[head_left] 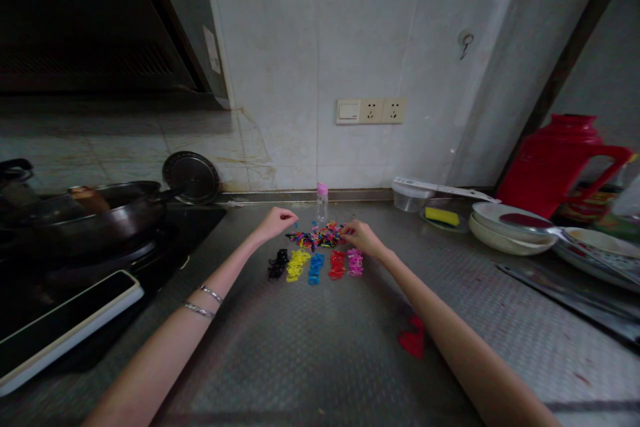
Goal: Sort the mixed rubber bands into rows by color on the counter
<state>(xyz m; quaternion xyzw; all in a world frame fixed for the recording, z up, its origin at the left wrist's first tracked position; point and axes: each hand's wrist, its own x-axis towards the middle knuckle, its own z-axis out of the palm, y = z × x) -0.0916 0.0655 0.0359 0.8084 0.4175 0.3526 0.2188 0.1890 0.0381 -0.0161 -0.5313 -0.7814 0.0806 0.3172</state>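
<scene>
A mixed pile of small coloured rubber bands (pixel 320 236) lies on the metal counter. In front of it stand sorted groups in a row: black bands (pixel 278 264), yellow bands (pixel 298 265), blue bands (pixel 316 268), red bands (pixel 337 265) and pink bands (pixel 355 262). My left hand (pixel 277 221) is pinched just left of the pile, with a small blue band at its fingertips. At the pile's right edge, my right hand (pixel 361 236) has its fingertips closed together; what they hold is too small to make out. Behind the pile rises a clear bottle (pixel 323 203) with a pink cap.
Left are a stove with a wok (pixel 100 220) and a white-edged phone-like device (pixel 70 327). To the right sit a plastic tub (pixel 411 197), a yellow sponge (pixel 441 216), stacked bowls (pixel 505 233) and a red thermos (pixel 555 167). A red scrap (pixel 413 341) lies by my right forearm.
</scene>
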